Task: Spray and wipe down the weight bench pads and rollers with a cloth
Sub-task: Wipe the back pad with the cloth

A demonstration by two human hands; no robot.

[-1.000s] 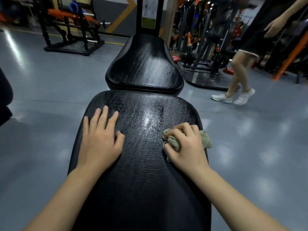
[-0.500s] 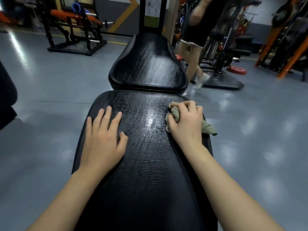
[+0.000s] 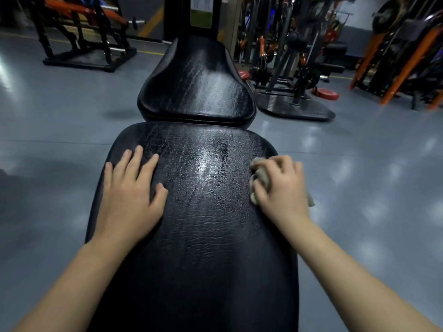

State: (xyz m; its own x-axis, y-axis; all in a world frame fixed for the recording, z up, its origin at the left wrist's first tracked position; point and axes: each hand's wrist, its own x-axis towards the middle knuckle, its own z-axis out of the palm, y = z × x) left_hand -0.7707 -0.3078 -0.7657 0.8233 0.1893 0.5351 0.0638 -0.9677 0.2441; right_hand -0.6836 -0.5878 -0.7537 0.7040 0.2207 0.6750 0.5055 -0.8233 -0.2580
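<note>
The long black bench pad (image 3: 203, 224) runs away from me, its cracked surface shining wet near the middle. Beyond a narrow gap lies the smaller black seat pad (image 3: 195, 85). My left hand (image 3: 130, 192) rests flat on the left side of the long pad, fingers spread and straight. My right hand (image 3: 279, 185) grips a bunched grey-green cloth (image 3: 260, 174) and presses it against the pad's right edge. A bit of the cloth sticks out past the hand on the right. No spray bottle is in view.
Grey glossy floor (image 3: 359, 188) lies on both sides of the bench. A black upright post (image 3: 191, 17) stands behind the seat pad. Black and orange gym machines (image 3: 299, 68) crowd the back right, with a red weight plate (image 3: 326, 93) on the floor. Another rack (image 3: 86, 39) stands back left.
My right hand slid the cloth forward along the pad's right edge, then back toward me a little. The person walking at the right has left the view. My left hand stayed put.
</note>
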